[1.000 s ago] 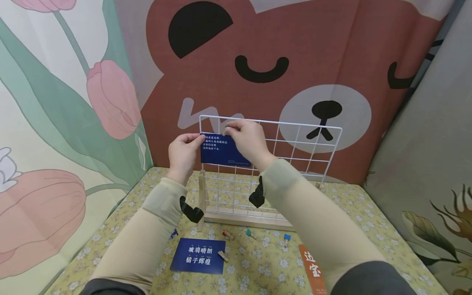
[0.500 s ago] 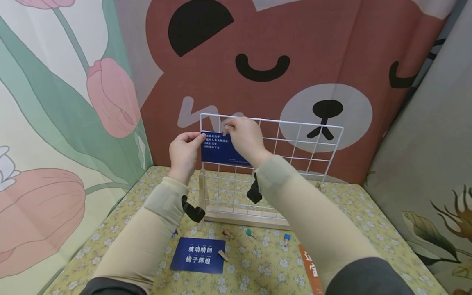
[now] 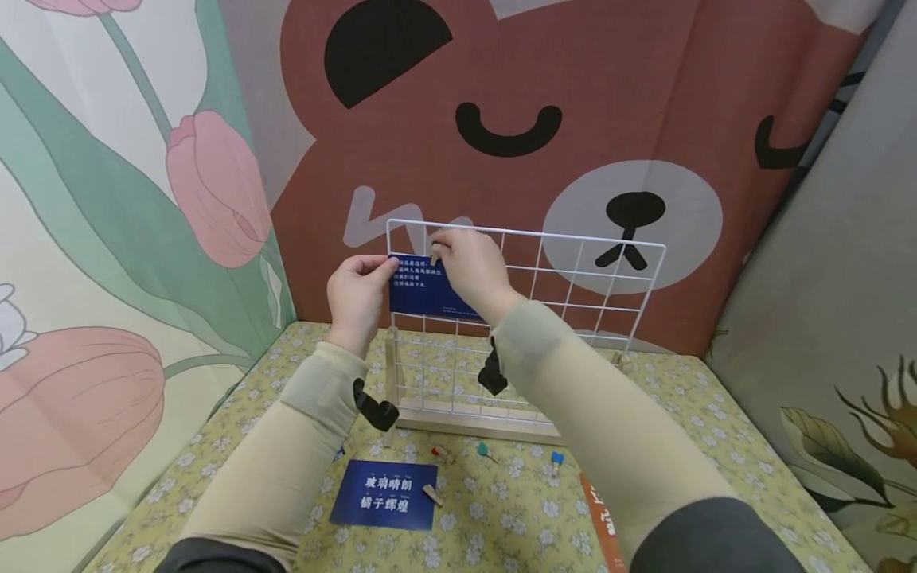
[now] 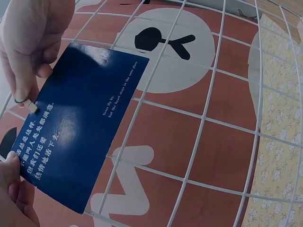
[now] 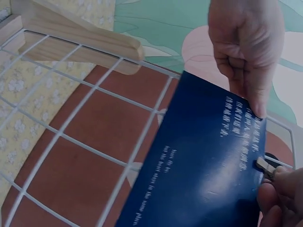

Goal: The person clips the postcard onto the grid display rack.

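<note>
A dark blue card [image 3: 423, 298] with white writing lies against the upper left of a white wire grid [image 4: 204, 116]. My left hand [image 3: 356, 301] pinches the card's upper left corner between thumb and fingers. At its top edge, my right hand [image 3: 474, 267] pinches a small wooden clothespin [image 5: 265, 165], whose tip overlaps the card's face. A bit of green shows on that clothespin [image 4: 32, 107] in the left wrist view. In the head view the right hand covers the card's upper right part.
The grid stands on a wooden base [image 3: 480, 425]. In front, on the flowered cloth, lie another blue card [image 3: 380, 513] with a clothespin [image 3: 433, 495] on its right edge, clips with red [image 3: 436, 450], teal [image 3: 483, 450] and blue [image 3: 557, 458] tops, and an orange card [image 3: 600, 521] partly behind the right sleeve.
My right hand and forearm have shifted slightly left, covering more of the card's right end. The left hand keeps its hold on the corner, and the card stays at the grid.
</note>
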`<state>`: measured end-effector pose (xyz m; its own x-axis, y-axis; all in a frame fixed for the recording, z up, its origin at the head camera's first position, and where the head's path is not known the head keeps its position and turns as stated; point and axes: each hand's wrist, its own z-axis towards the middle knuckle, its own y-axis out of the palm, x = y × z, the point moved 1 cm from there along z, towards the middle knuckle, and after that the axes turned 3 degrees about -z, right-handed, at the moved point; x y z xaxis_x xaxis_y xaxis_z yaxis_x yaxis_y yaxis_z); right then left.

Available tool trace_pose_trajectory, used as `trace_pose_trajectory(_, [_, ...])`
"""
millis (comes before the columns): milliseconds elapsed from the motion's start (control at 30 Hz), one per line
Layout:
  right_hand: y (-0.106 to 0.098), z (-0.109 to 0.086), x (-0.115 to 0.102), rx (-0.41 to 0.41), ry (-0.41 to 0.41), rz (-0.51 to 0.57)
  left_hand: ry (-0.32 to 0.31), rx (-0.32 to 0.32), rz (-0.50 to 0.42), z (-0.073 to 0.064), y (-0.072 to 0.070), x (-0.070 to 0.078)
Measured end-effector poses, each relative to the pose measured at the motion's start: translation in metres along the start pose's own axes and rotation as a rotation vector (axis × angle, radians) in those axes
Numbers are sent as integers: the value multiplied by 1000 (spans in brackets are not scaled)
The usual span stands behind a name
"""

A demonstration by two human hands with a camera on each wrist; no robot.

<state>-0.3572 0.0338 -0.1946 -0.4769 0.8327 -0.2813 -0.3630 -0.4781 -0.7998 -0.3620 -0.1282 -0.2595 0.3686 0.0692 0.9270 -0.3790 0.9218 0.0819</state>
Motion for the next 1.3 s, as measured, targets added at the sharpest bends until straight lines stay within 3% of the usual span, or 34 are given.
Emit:
trace_pose_trajectory(167, [1,-5,2,11,-24,-24,3,7,4,1,0,-1])
trace_pose_trajectory(400, [4,-13,7,102,-97,17,23,24,3,1,-2,-2])
trace_pose_trajectory(733, [12,-41,20,342,-238,18,2,3,10,-11,-7,-6])
trace_pose_trajectory(1300, [61,-112,42,308,-216,103,-40,-67,-36,-56,-33,-39])
